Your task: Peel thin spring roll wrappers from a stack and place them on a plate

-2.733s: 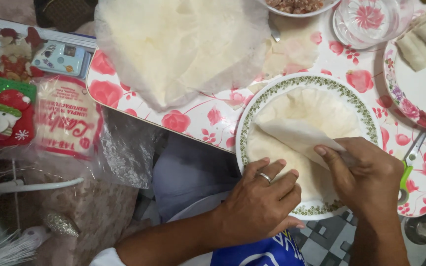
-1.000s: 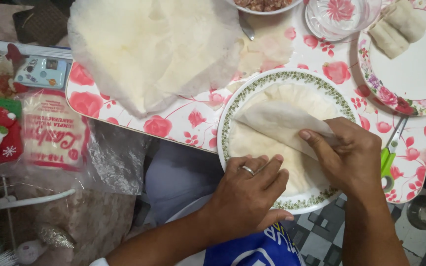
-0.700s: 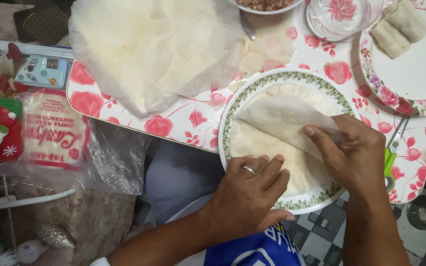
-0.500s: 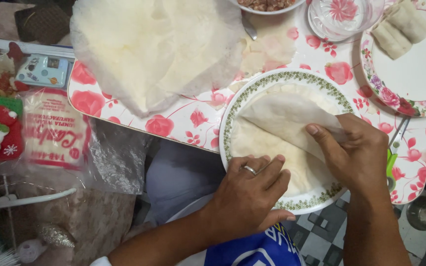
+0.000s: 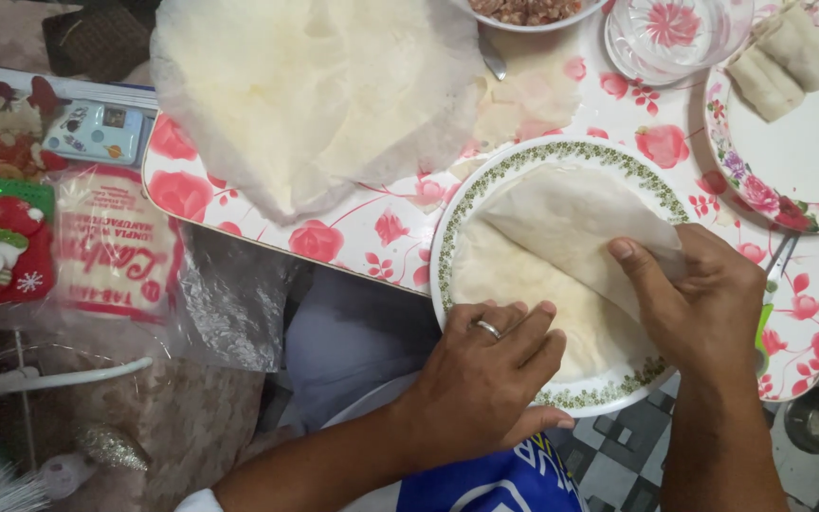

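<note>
A thin pale wrapper (image 5: 561,237) lies on a white plate with a green patterned rim (image 5: 485,180); its right part is folded over toward the left. My right hand (image 5: 703,303) presses on that fold, thumb on top, fingers curled over the rolled edge. Flat on the wrapper's near edge rests my left hand (image 5: 485,379), which wears a ring and reaches over the plate's near rim.
A stack of loose wrappers (image 5: 305,85) lies on the rose-patterned table (image 5: 353,228). A floral plate (image 5: 808,133) holds two finished rolls (image 5: 784,57). A bowl of filling (image 5: 528,9) and a glass dish (image 5: 675,33) stand behind. A plastic packet (image 5: 116,246) sits to the left.
My right hand has rolled the folded wrapper farther to the left across the plate. My left hand has stayed on the near edge. The camera view has shifted slightly.
</note>
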